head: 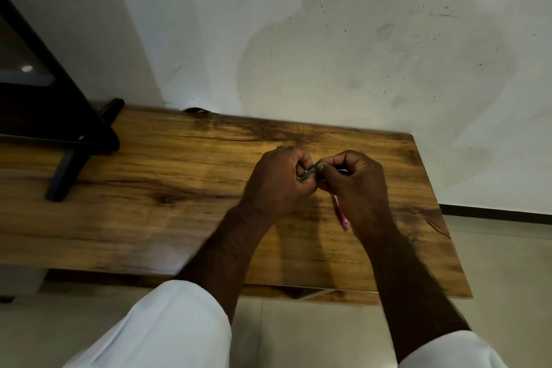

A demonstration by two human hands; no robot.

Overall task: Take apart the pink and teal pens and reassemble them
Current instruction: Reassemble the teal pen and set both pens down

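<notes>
Both hands meet above the wooden table [179,188]. My left hand [277,182] and my right hand [355,182] both grip the teal pen [307,174]. Only a short slanted piece of it shows between the fingers; the rest is hidden in the fists. The pink pen [342,215] lies on the table under my right hand, pointing toward me, its far end covered by that hand. Whether the teal pen is whole or in parts I cannot tell.
A black monitor [35,92] on a black stand [64,176] fills the table's left end. A white wall rises right behind the table. The table's right edge [442,212] is close to my right hand. The front edge runs under my forearms.
</notes>
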